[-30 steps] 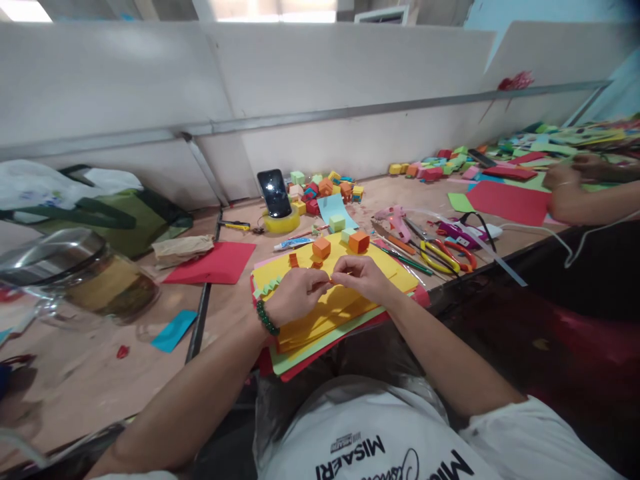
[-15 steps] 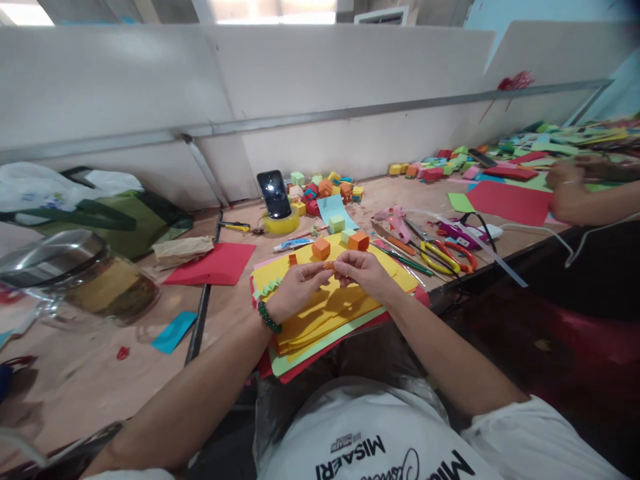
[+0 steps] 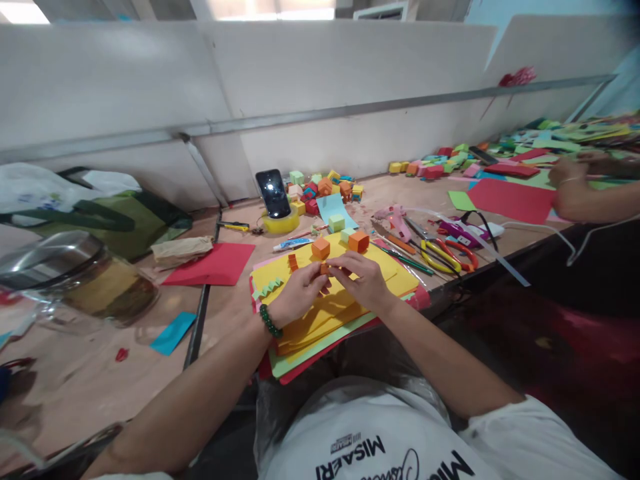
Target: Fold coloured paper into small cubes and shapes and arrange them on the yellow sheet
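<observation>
A bare wooden workbench carries a stack of coloured paper sheets. Left of the stack lie a red sheet and a small blue slip. Behind the stack, a phone stands in a yellow tape roll. Right of the stack lie scissors.

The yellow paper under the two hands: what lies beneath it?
Beneath the yellow paper lie light green and red sheets, only their edges visible. How many sheets, and the table under them, stay covered.
</observation>
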{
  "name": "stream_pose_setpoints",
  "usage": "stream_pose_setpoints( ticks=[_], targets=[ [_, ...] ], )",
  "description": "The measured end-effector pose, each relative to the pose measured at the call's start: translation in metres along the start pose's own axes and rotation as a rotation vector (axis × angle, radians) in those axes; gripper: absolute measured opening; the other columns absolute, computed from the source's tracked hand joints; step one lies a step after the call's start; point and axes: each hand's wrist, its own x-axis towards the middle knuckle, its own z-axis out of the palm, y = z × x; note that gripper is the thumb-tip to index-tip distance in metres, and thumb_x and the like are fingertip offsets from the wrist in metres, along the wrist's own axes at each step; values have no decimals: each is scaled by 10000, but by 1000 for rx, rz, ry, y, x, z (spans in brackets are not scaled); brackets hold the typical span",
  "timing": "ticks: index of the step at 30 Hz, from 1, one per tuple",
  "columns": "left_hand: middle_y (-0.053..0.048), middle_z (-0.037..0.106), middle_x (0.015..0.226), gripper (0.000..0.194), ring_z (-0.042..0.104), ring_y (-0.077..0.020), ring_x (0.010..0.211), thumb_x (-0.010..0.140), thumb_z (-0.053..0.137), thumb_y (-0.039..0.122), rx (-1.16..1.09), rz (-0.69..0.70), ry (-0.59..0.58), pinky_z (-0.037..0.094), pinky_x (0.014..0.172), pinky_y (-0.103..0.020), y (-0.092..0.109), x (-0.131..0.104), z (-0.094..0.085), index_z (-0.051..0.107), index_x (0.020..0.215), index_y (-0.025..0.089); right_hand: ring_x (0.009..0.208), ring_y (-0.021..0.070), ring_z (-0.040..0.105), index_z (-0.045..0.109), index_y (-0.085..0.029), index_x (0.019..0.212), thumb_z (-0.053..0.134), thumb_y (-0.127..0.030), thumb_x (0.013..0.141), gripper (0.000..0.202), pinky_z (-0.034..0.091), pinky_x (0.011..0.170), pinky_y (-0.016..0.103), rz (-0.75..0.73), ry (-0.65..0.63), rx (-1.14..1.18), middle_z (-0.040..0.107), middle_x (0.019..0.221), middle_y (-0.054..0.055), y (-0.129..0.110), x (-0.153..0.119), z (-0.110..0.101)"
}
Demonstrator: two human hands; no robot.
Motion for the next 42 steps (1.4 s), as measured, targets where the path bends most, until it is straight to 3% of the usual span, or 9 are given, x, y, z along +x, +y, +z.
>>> stream_pose_setpoints(
  ticks=[8,11,21,26,33,38,42],
  targets=[
    [6,607,644,257,599,-100,571,725,679,367,-238,-196,29,501,601,-230,2,2,1,567,711,137,766,168,675,719,-222,946,541,-221,901,184,545,691,266,-140,39,-243,724,849,77,-2,-5,2],
    [-5,626,645,335,597,-100,567,675,723,439,-274,-231,28,496,592,-227,3,1,1,587,703,134,777,171,670,720,-232,941,541,-214,896,185,539,709,274,-131,17,-260,724,867,77,-1,-6,2],
    [-28,659,666,312,623,-121,587,728,660,442,-146,-136,42,509,602,-235,3,0,1,622,723,132,670,126,600,626,-192,796,592,-221,839,62,500,547,227,112,-50,139,634,761,25,-3,2,-3],
    [-44,669,658,356,619,-120,570,737,640,482,-155,-150,12,496,584,-229,1,0,-1,628,694,129,689,132,584,616,-204,814,513,-210,900,134,503,600,248,-33,-52,25,614,763,30,-3,1,-4],
    [-39,644,601,383,591,-114,536,643,726,493,-282,-254,-4,482,561,-231,1,3,-4,619,641,126,729,177,538,641,-196,833,378,-183,958,292,491,674,293,-302,-138,-305,601,751,68,1,0,0],
    [-32,636,624,311,594,-117,573,690,698,428,-401,-284,29,502,617,-252,6,1,-5,620,675,127,742,172,547,657,-194,959,390,-129,934,276,497,673,278,-344,-146,-328,626,807,75,2,-1,0],
    [-20,621,629,390,577,-102,553,687,699,508,-369,-244,49,496,591,-239,6,2,-6,619,693,126,808,168,596,654,-201,1009,426,-116,882,274,525,705,290,-267,-139,-141,636,892,84,1,-3,-3]
  ],
)
